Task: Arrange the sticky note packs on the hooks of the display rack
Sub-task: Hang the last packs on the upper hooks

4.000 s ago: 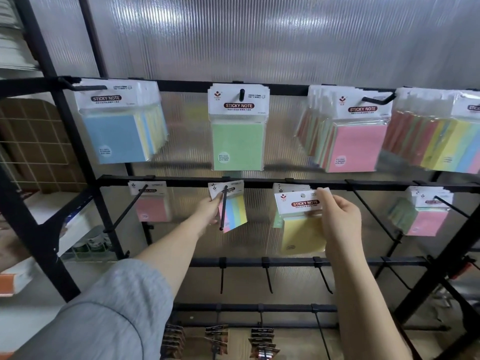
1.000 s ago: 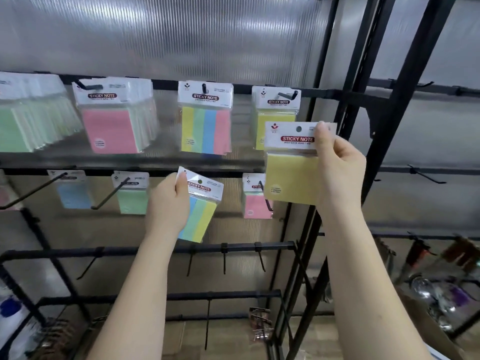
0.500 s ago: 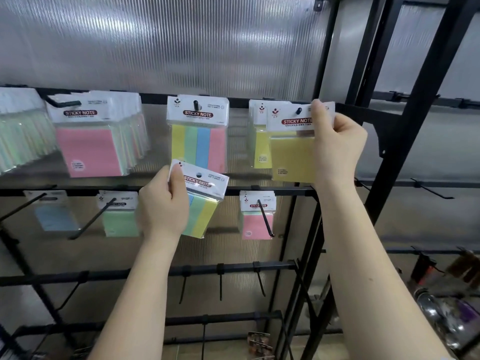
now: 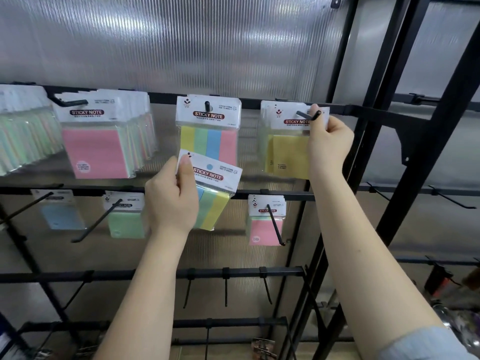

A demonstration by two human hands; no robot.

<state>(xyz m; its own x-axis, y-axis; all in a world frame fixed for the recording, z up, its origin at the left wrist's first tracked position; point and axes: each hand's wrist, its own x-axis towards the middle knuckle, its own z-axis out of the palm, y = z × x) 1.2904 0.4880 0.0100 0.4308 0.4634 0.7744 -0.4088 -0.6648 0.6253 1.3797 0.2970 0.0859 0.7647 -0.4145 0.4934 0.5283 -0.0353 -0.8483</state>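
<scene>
1. While both arms reach up to the black metal display rack [image 4: 384, 114], the right hand [image 4: 328, 141] pinches the white header card of a yellow sticky note pack in clear wrap [image 4: 289, 154], thumb on the front near the top right corner.
2. That pack's hole sits on the black hook at the right end of the top rail [image 4: 307, 116], whose tip pokes out in front of the card; more yellow packs hang just behind it.
3. The left hand [image 4: 172, 201] grips a striped pack of blue, green and yellow notes [image 4: 214, 198], fingers curled round its left edge and thumb pressed on the header. The pack is tilted, its top corner overlapping the bottom of the four-colour striped pack hanging on the middle top hook [image 4: 207, 136].
4. Further left on the top rail hangs a thick row fronted by a pink pack [image 4: 91, 152], with pale green packs [image 4: 23, 141] at the frame's edge.
5. On the second rail hang a blue pack [image 4: 61, 214], a green pack [image 4: 126, 222] and a small pink pack [image 4: 265, 227], each on a long slanted hook.
6. Behind it all stands a ribbed translucent plastic wall panel [image 4: 181, 48].
</scene>
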